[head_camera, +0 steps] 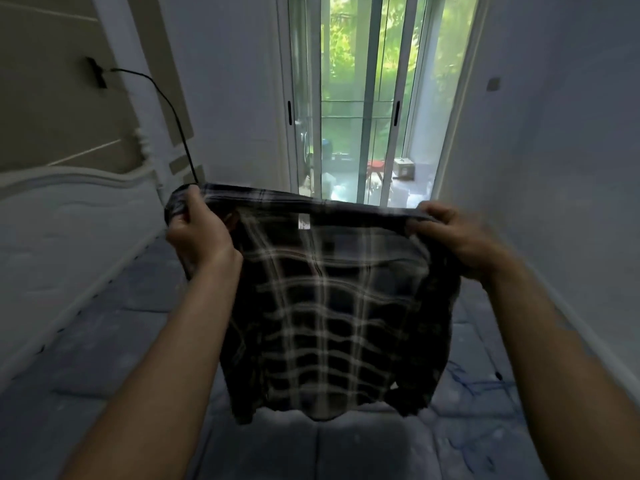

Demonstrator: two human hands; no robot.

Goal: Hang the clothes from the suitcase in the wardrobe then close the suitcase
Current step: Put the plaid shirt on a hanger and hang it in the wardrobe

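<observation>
both grips pinch the plaid shirt (332,306) at its shoulders: left hand (197,233), right hand (457,237). we hold it spread in mid-air. no hanger, wardrobe or suitcase in view; hanging and closing likely remain.

Cannot read the small white label (303,221) inside the plaid shirt (332,306): too blurred. Cannot trace the shirt's checks cleanly either, smeared by motion. Cannot see all the fingers (199,207) of the left hand (197,237), partly sunk in the bunched collar edge. Same for the right hand (460,240), itself blurred, fingertips tucked under cloth. Cannot see either elbow, cut off at the bottom edge. Cannot see the lower end of the black cable (180,131), hidden behind the shirt. Cannot make out the small things beyond the glass door (360,116).
</observation>
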